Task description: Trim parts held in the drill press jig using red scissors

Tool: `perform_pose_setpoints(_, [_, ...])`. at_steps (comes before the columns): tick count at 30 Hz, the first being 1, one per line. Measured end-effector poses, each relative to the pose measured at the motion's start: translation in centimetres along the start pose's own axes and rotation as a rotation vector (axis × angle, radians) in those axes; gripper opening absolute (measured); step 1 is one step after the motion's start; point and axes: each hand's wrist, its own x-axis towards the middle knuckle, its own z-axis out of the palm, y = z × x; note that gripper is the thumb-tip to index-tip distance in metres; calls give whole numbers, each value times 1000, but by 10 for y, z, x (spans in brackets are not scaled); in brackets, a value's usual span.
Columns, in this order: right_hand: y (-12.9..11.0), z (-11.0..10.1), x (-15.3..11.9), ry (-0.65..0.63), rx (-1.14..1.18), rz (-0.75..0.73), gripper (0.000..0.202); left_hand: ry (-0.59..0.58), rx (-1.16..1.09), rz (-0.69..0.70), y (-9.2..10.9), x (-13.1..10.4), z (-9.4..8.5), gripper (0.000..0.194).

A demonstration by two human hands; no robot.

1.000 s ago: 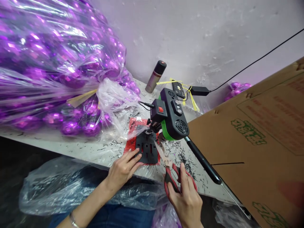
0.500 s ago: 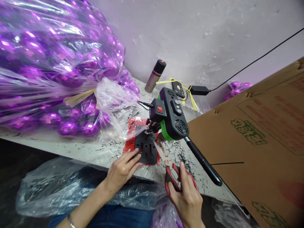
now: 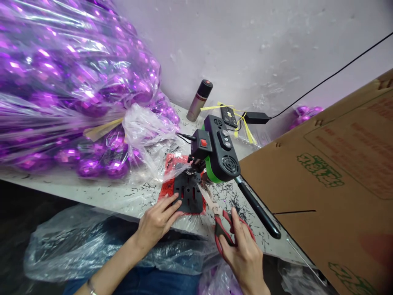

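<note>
My left hand [image 3: 158, 219] lies with its fingers apart on the left edge of a black slotted base plate [image 3: 193, 201], which rests on a red sheet [image 3: 168, 185]. In my right hand [image 3: 245, 252] are red-and-black scissors [image 3: 217, 209], their blades pointing up and left to the plate's right side. Above the plate stands a black and green machine [image 3: 221, 147] with a red switch and a long black lever [image 3: 259, 211] reaching down to the right. What lies at the blade tips is too small to tell.
Clear bags of shiny purple balls [image 3: 76, 82] fill the left. A spray can [image 3: 199, 100], a black adapter [image 3: 257, 118] and yellow ribbon [image 3: 250, 133] are at the back. A large cardboard box [image 3: 331, 176] stands right. Black scraps litter the white table [image 3: 123, 190].
The machine's head and lever appear slightly further left and the lever's end a little higher. Both hands stay almost where they were, my right hand still holding the scissors.
</note>
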Motion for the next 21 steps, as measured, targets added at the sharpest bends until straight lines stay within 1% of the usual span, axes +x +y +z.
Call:
perform_pose_setpoints(3, [18, 0, 8, -17, 72, -74, 64, -4, 12, -1, 1, 1, -1, 22])
perform_pose_setpoints(7, [46, 6, 23, -71, 155, -198, 65, -12, 9, 2, 1, 3, -2, 23])
perform_pose_setpoints(9, [58, 9, 28, -126, 202, -219, 65, -18, 6, 2, 1, 3, -3, 23])
perform_pose_setpoints(12, [73, 13, 30, -210, 288, -212, 66, -14, 5, 3, 1, 2, -2, 23])
perform_pose_setpoints(16, [80, 20, 31, -251, 375, -184, 66, -9, 6, 7, 0, 0, -1, 23])
perform_pose_setpoints(21, [75, 28, 32, -276, 425, -156, 65, -26, -13, -7, -1, -1, -2, 23])
